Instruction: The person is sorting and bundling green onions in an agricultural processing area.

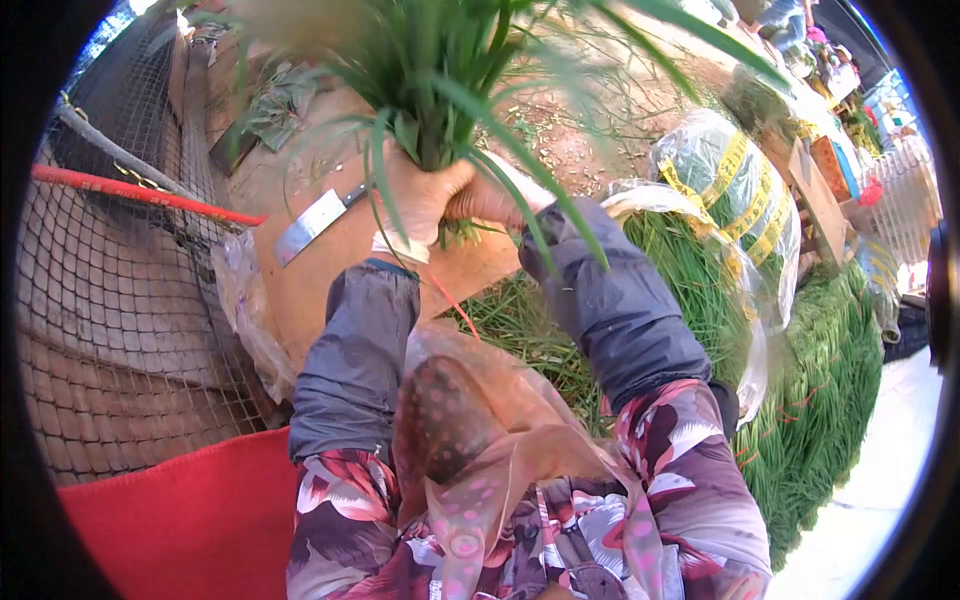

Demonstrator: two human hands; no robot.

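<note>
My left hand (412, 200) and my right hand (492, 192) are side by side, both closed around the lower part of a bunch of garlic chives (430, 105). Long green leaves fan upward and outward, blurred near the top, and pale stem ends show below my hands. A thin orange-red tie (455, 305) hangs beneath the left hand. Left of that hand, a cleaver (312, 225) with a dark handle lies on a wooden board (285, 290). Loose chives (525, 325) lie below the right forearm.
Mesh netting (110, 340) and a red bar (150, 195) flank the left side, above a red cloth (190, 520). Piled chives (815, 390) stand at right, beside a clear bag with yellow tape (735, 190). Scraps litter the dirt ground (590, 130) ahead.
</note>
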